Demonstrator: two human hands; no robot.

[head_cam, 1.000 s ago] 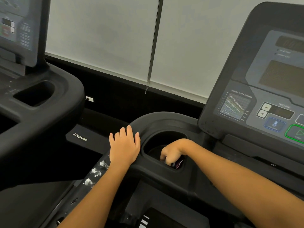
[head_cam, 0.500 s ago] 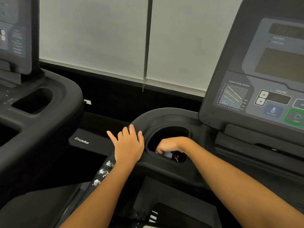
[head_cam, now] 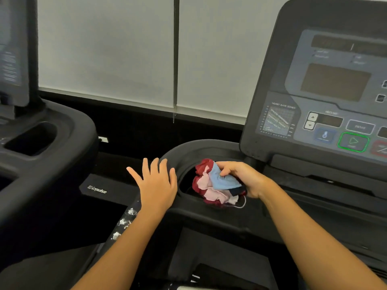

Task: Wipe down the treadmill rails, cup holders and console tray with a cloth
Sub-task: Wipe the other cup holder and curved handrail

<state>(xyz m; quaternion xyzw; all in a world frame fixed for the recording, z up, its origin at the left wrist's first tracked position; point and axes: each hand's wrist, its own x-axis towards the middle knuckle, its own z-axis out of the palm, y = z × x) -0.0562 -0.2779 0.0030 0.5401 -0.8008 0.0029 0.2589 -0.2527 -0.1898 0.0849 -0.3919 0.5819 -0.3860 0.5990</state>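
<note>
My right hand grips a bunched cloth of red, pink and light blue patches, held at the mouth of the black cup holder left of the console. My left hand rests flat with fingers spread on the cup holder's outer left rim. The console with its dark display, arrow keys and green start button rises at the right. The console tray ledge runs below the panel.
A second treadmill's console and cup holder stand at the left. White flecks mark the side rail below my left wrist. A window blind with a hanging cord fills the background.
My right hand has lifted out of the cup holder, bringing the cloth up into sight at the rim. My left hand stayed on the rim, fingers spreading a little.
</note>
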